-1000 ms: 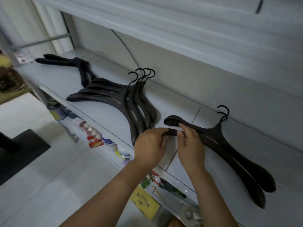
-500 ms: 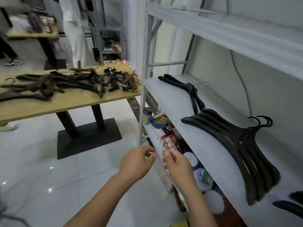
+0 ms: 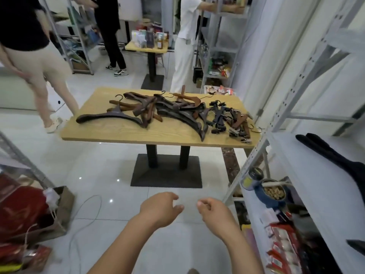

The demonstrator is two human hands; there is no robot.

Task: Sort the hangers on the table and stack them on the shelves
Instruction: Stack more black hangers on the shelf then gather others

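Hands: my left hand (image 3: 160, 209) and right hand (image 3: 214, 212) hang loose on the near side of the bench (image 3: 118, 135), holding nothing, free to grab. On the shelf (image 3: 296, 165) right of it lie black hangers (image 3: 324, 153). On the bench top sit mixed hangers (image 3: 177, 113), heaped, unsorted.

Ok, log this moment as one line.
left hand: empty | right hand: empty | hangers: piled on table | black hangers: on shelf | next: likely fetch hangers
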